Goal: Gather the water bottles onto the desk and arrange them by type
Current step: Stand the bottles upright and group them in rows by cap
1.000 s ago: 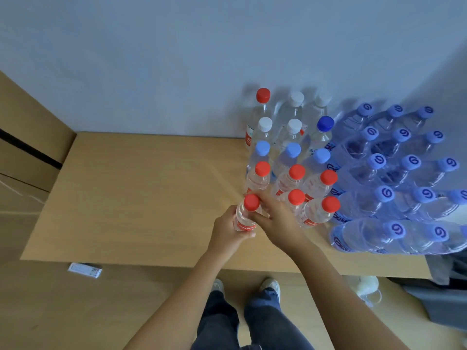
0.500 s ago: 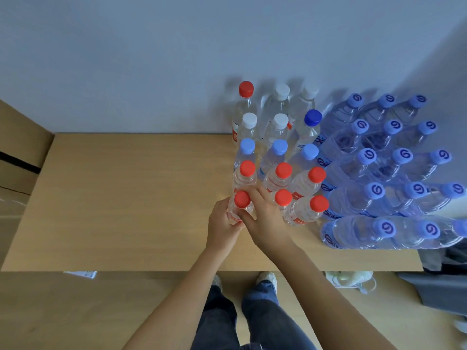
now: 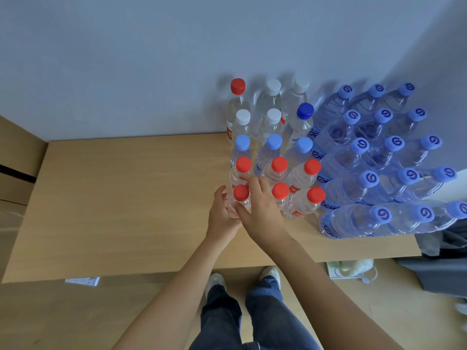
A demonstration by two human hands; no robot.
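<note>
Many water bottles stand on the right half of the wooden desk (image 3: 126, 210). Small red-capped bottles (image 3: 310, 178) fill the two front rows, light-blue-capped ones (image 3: 273, 145) stand behind them, and white-capped ones (image 3: 273, 117) stand by the wall beside a dark-blue-capped bottle (image 3: 304, 112) and one tall red-capped bottle (image 3: 237, 87). Several large blue bottles (image 3: 394, 152) are grouped at the right. Both hands hold the front-left red-capped bottle (image 3: 241, 193). My left hand (image 3: 221, 218) grips its left side. My right hand (image 3: 262, 210) wraps its right side, fingers between the bottles.
A grey wall rises behind the desk. Wooden furniture (image 3: 17, 160) stands at the left. On the floor lie a white paper (image 3: 83, 281), a white bag (image 3: 351, 267) and a dark bag (image 3: 442, 261) at the right. My feet are below the desk's front edge.
Both hands have slid the front-left red-capped bottle back towards the group, so it now stands in line with the front row. The camera has shifted slightly.
</note>
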